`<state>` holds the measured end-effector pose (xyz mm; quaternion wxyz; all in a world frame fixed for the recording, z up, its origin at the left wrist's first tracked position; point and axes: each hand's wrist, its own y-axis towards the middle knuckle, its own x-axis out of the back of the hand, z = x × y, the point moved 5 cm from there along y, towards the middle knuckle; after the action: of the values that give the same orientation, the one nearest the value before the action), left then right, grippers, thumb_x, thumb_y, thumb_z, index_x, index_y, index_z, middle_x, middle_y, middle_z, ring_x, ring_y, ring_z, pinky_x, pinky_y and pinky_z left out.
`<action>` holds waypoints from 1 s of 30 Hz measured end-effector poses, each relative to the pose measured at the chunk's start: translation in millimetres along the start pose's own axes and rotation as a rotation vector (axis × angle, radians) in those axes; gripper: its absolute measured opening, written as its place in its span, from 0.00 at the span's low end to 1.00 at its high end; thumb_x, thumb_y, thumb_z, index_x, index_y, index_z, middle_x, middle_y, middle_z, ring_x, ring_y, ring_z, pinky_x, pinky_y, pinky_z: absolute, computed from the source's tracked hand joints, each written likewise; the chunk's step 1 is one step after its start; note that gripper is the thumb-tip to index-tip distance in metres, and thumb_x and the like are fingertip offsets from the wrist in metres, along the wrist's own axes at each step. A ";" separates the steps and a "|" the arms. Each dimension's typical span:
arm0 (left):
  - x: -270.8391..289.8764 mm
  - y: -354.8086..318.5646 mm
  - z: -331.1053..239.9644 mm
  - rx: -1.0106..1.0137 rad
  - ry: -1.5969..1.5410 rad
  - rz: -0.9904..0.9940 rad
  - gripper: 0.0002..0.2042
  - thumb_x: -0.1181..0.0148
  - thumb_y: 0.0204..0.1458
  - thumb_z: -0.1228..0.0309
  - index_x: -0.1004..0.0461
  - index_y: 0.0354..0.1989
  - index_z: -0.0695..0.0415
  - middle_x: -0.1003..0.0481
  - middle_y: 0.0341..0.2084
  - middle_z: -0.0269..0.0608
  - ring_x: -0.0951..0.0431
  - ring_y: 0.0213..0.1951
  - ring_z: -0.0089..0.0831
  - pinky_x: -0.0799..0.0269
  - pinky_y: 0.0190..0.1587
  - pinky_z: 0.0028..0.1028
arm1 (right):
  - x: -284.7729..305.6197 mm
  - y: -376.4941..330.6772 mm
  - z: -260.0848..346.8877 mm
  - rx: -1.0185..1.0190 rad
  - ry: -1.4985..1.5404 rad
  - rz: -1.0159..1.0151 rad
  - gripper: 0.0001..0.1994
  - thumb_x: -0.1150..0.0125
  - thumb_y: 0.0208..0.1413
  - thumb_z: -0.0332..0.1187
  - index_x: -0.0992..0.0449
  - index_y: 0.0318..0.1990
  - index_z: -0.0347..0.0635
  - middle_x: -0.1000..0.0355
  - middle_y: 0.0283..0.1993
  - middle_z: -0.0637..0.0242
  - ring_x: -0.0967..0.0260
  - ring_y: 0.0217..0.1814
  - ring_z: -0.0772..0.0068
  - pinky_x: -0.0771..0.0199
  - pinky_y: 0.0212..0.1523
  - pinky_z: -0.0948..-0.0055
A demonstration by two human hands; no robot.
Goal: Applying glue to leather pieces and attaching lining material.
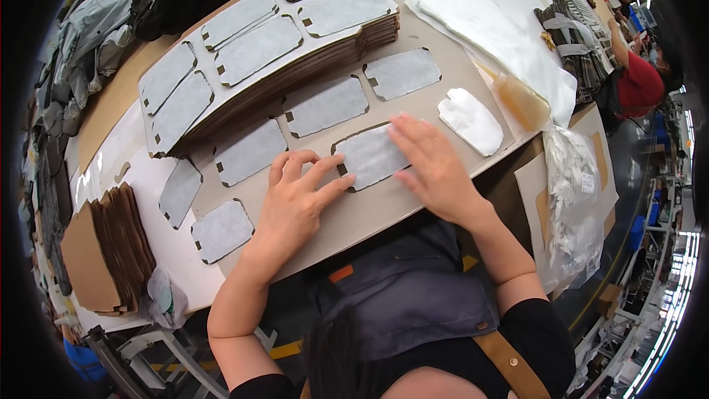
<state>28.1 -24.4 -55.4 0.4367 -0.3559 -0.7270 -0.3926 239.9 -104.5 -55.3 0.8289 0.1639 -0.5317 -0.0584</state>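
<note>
A light grey rectangular piece of fabric-like sheet [369, 154] with dark notched edges lies on a grey-beige board [369, 210] in front of me. My left hand [299, 196] rests at its left edge, fingers spread and two fingertips touching it near the dark corner marks. Flat over its right end lies my right hand [432, 166], fingers extended and thumb apart. Neither hand grips anything. Similar pieces, such as a middle one [326, 106] and a lower left one [223, 231], lie around it on the board. A pile of small white sheets [471, 122] sits right of my right hand.
Behind the board stands a tall stack of cardboard boards [310, 77] topped with more grey pieces. A bottle of amber liquid [523, 102] lies at right beside white sheeting [473, 18]. Brown cardboard pieces [96, 258] stand at left. A person in red [641, 81] works far right.
</note>
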 end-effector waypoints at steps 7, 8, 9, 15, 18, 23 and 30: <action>-1.1 0.4 -2.3 -0.012 0.016 -0.013 0.23 0.40 0.42 0.80 0.17 0.49 0.47 0.25 0.57 0.32 0.28 0.54 0.37 0.41 0.65 0.43 | -22.0 0.1 20.7 0.101 -0.086 0.295 0.46 0.37 0.58 0.58 0.44 0.74 0.34 0.49 0.80 0.54 0.55 0.83 0.56 0.58 0.80 0.52; -1.1 0.4 -2.5 -0.003 0.008 -0.029 0.24 0.41 0.41 0.82 0.17 0.49 0.46 0.24 0.57 0.31 0.28 0.53 0.38 0.40 0.64 0.42 | -20.4 -1.8 17.8 0.073 -0.107 0.298 0.47 0.38 0.58 0.59 0.44 0.74 0.33 0.50 0.80 0.52 0.56 0.83 0.55 0.58 0.80 0.51; -0.9 0.6 -2.4 0.008 -0.002 -0.046 0.25 0.43 0.40 0.83 0.16 0.48 0.45 0.23 0.56 0.29 0.28 0.52 0.38 0.39 0.62 0.41 | -18.5 -4.0 14.4 0.046 -0.128 0.302 0.48 0.39 0.58 0.61 0.45 0.74 0.31 0.50 0.80 0.50 0.57 0.83 0.54 0.59 0.80 0.51; -2.4 -0.1 2.7 0.023 0.033 -0.039 0.25 0.40 0.41 0.80 0.21 0.53 0.53 0.26 0.58 0.36 0.28 0.55 0.39 0.40 0.64 0.43 | -5.1 -16.3 3.3 -0.085 -0.115 0.198 0.50 0.37 0.58 0.59 0.47 0.73 0.26 0.52 0.79 0.42 0.58 0.83 0.48 0.59 0.80 0.50; -10.0 0.4 2.4 0.033 -0.059 -0.036 0.28 0.38 0.49 0.76 0.27 0.63 0.55 0.31 0.65 0.40 0.31 0.63 0.44 0.41 0.67 0.44 | -2.8 -19.1 11.2 -0.047 -0.080 0.214 0.49 0.36 0.57 0.58 0.47 0.74 0.28 0.53 0.80 0.44 0.58 0.84 0.49 0.58 0.80 0.50; -27.8 6.0 -27.4 -0.050 -0.068 0.168 0.38 0.37 0.54 0.51 0.37 0.71 0.54 0.40 0.73 0.42 0.46 0.75 0.43 0.54 0.75 0.48 | -10.8 -29.5 23.6 0.021 -0.098 0.344 0.48 0.36 0.57 0.58 0.46 0.74 0.31 0.52 0.80 0.48 0.58 0.84 0.52 0.60 0.80 0.49; -23.8 2.3 -27.9 -0.096 0.063 0.228 0.41 0.42 0.55 0.40 0.37 0.72 0.53 0.40 0.73 0.42 0.46 0.76 0.41 0.56 0.77 0.49 | -4.8 -43.4 19.1 -0.027 -0.122 0.333 0.49 0.37 0.56 0.59 0.45 0.74 0.30 0.52 0.80 0.47 0.58 0.84 0.52 0.60 0.80 0.49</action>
<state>48.6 -52.2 -67.8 0.4835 -0.4442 -0.6483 -0.3855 224.0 -147.9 -66.6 0.7954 0.0585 -0.6000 0.0624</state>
